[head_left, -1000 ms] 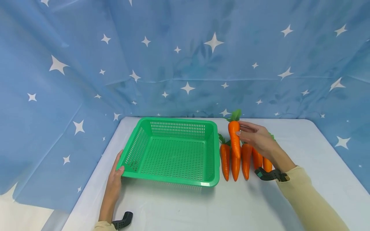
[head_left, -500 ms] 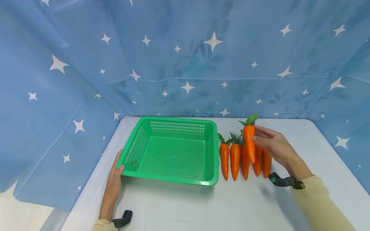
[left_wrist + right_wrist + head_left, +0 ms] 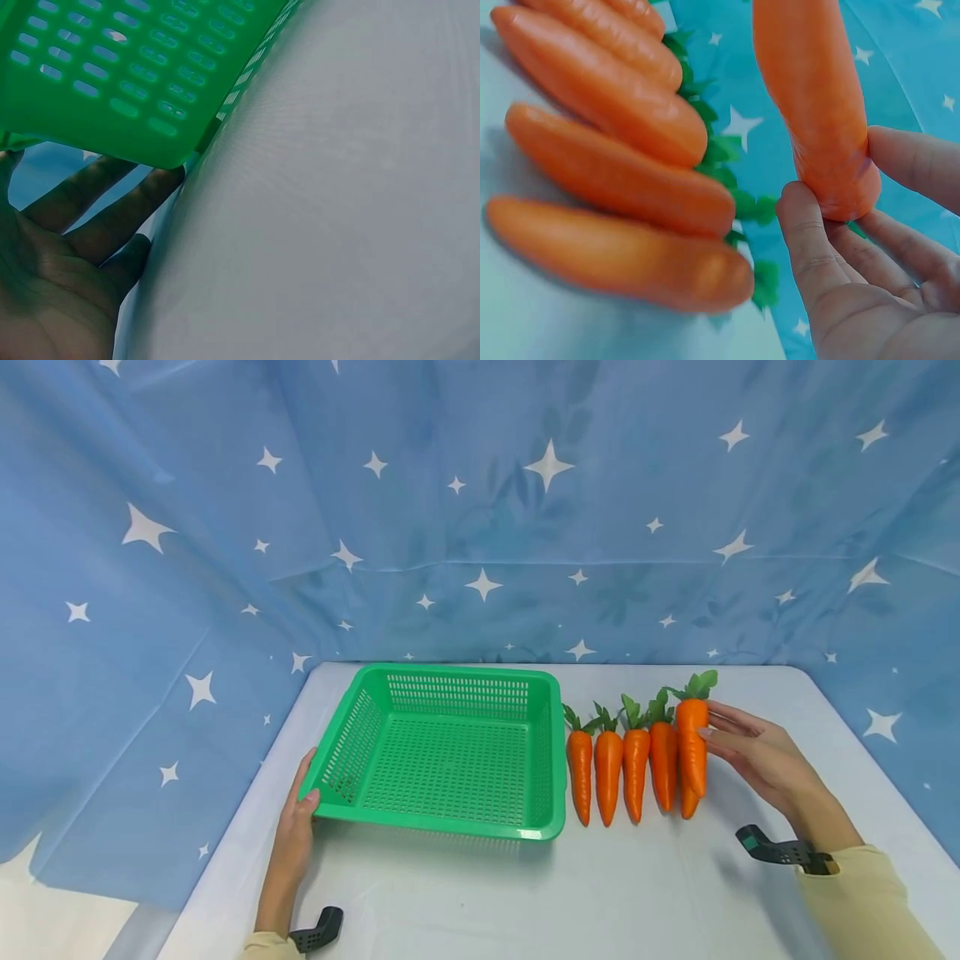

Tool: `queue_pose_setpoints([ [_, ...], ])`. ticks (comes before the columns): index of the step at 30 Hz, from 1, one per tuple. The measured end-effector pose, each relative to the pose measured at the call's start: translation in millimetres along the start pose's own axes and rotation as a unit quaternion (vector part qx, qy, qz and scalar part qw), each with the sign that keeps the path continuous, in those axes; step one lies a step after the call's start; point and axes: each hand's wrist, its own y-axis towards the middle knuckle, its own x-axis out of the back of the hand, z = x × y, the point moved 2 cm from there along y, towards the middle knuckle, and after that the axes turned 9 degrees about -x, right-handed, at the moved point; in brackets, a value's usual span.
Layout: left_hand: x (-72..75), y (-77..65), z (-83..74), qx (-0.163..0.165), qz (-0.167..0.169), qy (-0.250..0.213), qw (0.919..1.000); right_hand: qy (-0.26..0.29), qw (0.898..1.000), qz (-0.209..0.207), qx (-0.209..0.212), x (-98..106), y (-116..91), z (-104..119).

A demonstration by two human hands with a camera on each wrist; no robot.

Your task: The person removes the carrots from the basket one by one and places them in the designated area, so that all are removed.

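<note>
My right hand (image 3: 772,762) pinches an orange carrot (image 3: 692,739) with green leaves between thumb and fingers. This carrot is held above the right end of a row and partly covers the carrot under it. In the right wrist view the held carrot (image 3: 814,105) is gripped near its thick end, its leaves mostly hidden. My left hand (image 3: 296,827) holds the near left corner of a green plastic basket (image 3: 450,768), thumb at the rim. From the left wrist, several fingers (image 3: 112,217) lie against the outside of the basket wall (image 3: 97,112).
Several carrots (image 3: 608,777) lie side by side right of the basket, leaves toward the back, tips toward me. All this is on a white table (image 3: 435,906). A blue curtain (image 3: 480,518) with white stars hangs behind and at both sides.
My right hand has carried the carrot rightward and slightly nearer, from over the left part of the row to over its right end. The left hand and basket have stayed in place.
</note>
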Motion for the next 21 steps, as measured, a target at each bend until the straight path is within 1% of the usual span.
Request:
queue_pose_setpoints([
  [5, -0.3, -0.7, -0.3, 0.0, 0.001, 0.006, 1.0, 0.012, 1.0, -0.022, -0.019, 14, -6, -9],
  [12, 0.6, -1.4, -1.3, 0.012, 0.002, 0.005, 0.9999, 0.06, 0.998, -0.024, -0.023, 34, -13, -25],
  [16, 0.7, -1.7, -1.9, 0.013, 0.0, 0.005, 0.9999, 0.086, 0.995, -0.029, -0.029, 44, -16, -34],
  [21, 0.0, -0.2, -2.6, 0.01, 0.001, -0.001, 0.9999, 0.103, 0.992, -0.04, -0.055, 53, -16, -44],
])
